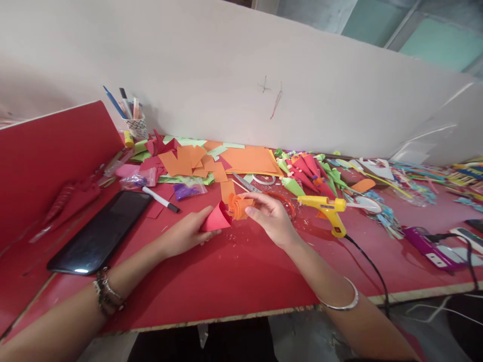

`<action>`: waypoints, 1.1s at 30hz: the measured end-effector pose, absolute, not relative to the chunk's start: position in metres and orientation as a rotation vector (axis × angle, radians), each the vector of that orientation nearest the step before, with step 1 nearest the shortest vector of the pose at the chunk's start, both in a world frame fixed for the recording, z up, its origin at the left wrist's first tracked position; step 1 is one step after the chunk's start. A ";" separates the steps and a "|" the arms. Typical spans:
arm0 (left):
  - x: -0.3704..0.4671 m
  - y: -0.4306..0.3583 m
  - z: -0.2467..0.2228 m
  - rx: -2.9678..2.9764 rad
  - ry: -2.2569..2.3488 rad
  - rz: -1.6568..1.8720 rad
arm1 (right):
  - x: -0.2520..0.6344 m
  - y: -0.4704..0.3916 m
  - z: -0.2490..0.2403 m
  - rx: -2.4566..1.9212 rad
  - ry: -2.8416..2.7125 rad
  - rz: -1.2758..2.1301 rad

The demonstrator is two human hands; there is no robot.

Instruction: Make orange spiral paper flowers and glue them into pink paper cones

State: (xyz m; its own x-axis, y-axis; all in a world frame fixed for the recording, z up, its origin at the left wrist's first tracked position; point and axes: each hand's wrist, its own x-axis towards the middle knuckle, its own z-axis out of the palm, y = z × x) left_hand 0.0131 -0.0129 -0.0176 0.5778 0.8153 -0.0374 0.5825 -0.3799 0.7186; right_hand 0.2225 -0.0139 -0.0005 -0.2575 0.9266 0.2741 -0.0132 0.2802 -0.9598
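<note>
My left hand [190, 229] is closed round a red paper cone [217, 219], its wide mouth turned to the right. Between the thumb and fingers of my right hand [274, 217] is an orange paper flower [240, 206] with curled petals, close beside the cone's mouth. Whether the two papers touch I cannot tell. Just behind my right hand lie grey-bladed scissors [247, 184] with an orange handle partly hidden. A yellow hot glue gun [327, 207] lies to the right of that hand, its black cord running off the front edge.
A black phone [100, 234] and a marker [161, 199] lie at left. Orange paper pieces [184, 161] spread along the back. Finished paper cones [307, 173] are piled behind the glue gun. A purple power strip [433, 249] sits at right, a pen cup [136, 126] at back left.
</note>
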 end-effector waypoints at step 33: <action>0.011 -0.011 -0.018 2.118 1.077 0.431 | 0.213 -0.020 -0.004 -0.903 -1.682 0.981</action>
